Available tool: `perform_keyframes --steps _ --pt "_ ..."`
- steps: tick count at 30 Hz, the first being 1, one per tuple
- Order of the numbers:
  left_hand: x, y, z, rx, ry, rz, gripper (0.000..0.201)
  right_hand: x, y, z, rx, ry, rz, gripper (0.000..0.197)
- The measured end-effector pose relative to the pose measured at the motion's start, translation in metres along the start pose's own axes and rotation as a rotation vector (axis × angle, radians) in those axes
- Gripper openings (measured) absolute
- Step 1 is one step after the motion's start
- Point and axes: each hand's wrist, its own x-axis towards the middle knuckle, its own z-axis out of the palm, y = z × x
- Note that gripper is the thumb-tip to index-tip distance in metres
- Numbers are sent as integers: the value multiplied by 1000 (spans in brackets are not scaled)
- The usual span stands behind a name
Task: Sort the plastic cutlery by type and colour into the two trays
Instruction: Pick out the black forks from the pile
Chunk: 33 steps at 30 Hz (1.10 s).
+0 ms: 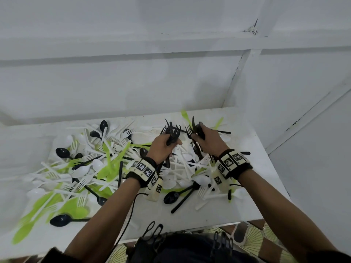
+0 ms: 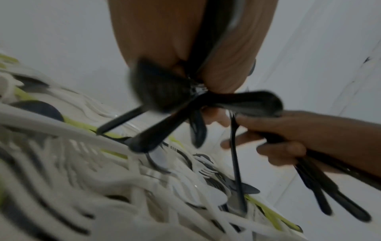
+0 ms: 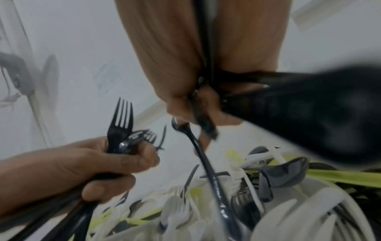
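A jumbled heap of white, green and black plastic cutlery (image 1: pixel 106 168) covers the white table (image 1: pixel 209 211). Above its far right part, my left hand (image 1: pixel 164 144) grips a bunch of black forks (image 1: pixel 171 130), tines up. My right hand (image 1: pixel 204 138) grips another bunch of black forks (image 1: pixel 195 128) close beside it. In the right wrist view my left hand (image 3: pixel 98 163) clutches the black forks (image 3: pixel 121 128), and my right hand (image 3: pixel 191 104) pinches a black fork (image 3: pixel 208 166) by its head, handle hanging down. No tray shows in any view.
A white wall (image 1: pixel 133 82) runs close behind the table, with a corner at the right. Black spoons (image 1: pixel 171 196) and a black handle (image 1: pixel 182 202) lie near the front edge. A cable (image 1: pixel 131 215) trails from my left wrist band. Patterned floor (image 1: pixel 254 242) shows below the front edge.
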Motion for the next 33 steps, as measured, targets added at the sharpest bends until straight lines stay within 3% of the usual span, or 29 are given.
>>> perform_keyframes --steps 3,7,11,16,18,21,24,28,33 --pt "8 2 18 149 -41 -13 23 -5 -11 -8 339 131 21 16" --pt "22 5 47 410 -93 -93 24 -16 -23 -23 526 270 54 23" --pt "33 19 73 604 -77 -198 43 -26 -11 -33 451 304 78 31" --pt "39 27 94 857 -169 -264 73 -42 16 -42 486 289 76 23" --pt "39 26 99 890 -174 -257 67 -48 21 -43 493 289 76 15" --pt "40 25 103 855 -154 -270 49 -53 26 -37 523 256 76 4" --pt "40 24 98 755 -110 -334 47 -54 30 -30 562 190 58 10" --pt "39 18 81 559 22 -355 47 -48 30 -20 591 174 68 15" --pt "31 9 59 247 190 -312 28 -37 23 -7 630 75 100 14"
